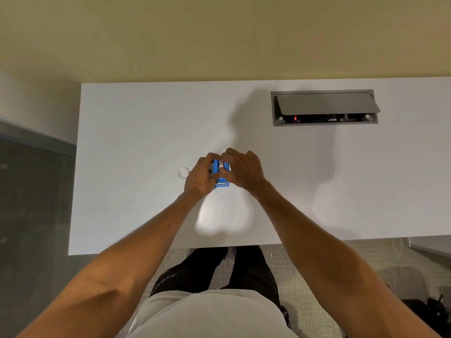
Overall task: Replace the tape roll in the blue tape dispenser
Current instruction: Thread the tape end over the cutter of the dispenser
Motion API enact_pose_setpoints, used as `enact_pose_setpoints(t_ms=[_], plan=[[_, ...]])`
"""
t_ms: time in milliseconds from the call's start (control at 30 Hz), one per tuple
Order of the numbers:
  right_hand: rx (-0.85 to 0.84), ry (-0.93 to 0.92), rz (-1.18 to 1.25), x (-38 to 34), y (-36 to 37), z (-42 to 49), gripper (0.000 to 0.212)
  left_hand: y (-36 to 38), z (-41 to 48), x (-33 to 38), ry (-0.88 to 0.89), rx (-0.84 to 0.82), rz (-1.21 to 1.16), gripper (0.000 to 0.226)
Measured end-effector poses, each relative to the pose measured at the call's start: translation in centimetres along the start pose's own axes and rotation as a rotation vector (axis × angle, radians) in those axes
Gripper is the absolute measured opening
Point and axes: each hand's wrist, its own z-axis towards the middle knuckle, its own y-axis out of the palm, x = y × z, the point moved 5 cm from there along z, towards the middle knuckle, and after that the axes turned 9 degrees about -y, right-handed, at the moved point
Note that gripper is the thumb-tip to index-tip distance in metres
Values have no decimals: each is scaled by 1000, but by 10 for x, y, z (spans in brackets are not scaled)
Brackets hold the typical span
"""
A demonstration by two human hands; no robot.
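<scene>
The blue tape dispenser (222, 182) stands on the white table (136, 132) near its middle, mostly covered by both hands. My left hand (200, 175) grips its left side, fingers curled over the top. My right hand (241, 168) covers its right side, with thumb and fingers pinched on a whitish tape roll (221, 164) sitting in the dispenser's top. A small clear ring, an empty tape core (183, 172), lies flat on the table just left of my left hand.
An open grey cable hatch (324, 107) with sockets is set into the table at the back right. The table's near edge runs just in front of my legs. Carpet and a dark bag (429, 313) lie at the lower right.
</scene>
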Motion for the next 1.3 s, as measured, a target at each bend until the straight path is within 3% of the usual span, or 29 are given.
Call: enact_pose_setpoints(t_ms=[800, 1300], plan=[[-16, -6, 62, 6, 0, 4, 45, 2, 4, 0, -13, -3, 72, 46], [-44, 66, 105, 8, -2, 4, 25, 7, 3, -3, -48, 30, 6, 45]])
